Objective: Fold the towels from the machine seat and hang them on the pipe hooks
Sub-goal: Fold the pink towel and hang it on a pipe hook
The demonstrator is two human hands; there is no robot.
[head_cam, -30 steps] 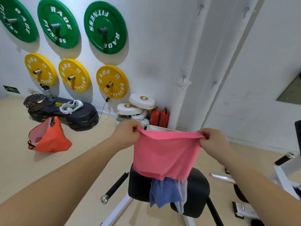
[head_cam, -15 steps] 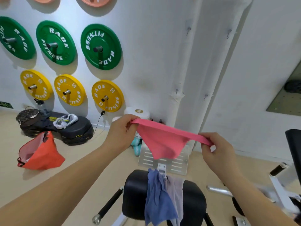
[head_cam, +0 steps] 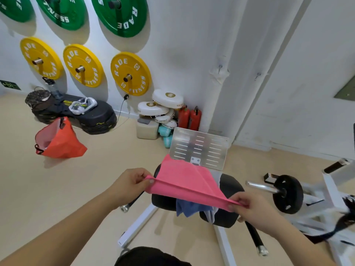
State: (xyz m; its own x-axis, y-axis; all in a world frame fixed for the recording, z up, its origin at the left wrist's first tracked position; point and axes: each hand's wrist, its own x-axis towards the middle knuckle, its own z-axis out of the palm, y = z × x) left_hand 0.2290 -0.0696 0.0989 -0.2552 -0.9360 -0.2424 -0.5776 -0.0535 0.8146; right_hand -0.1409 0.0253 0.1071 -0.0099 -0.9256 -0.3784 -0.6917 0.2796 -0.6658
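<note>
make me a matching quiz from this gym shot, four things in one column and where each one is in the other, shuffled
Things:
1. pink towel
2. blue towel
3. orange bag
4. yellow plates

Places:
A. on the floor at the left
B. mounted on the wall
C. stretched between the left hand and right hand
D. draped over the black machine seat

Pairs: 1-C, 2-D, 3-A, 4-B

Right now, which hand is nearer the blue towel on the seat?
Right. The right hand pinches the pink towel just beside the blue towel; the left hand holds the opposite end, farther up-left.
</note>
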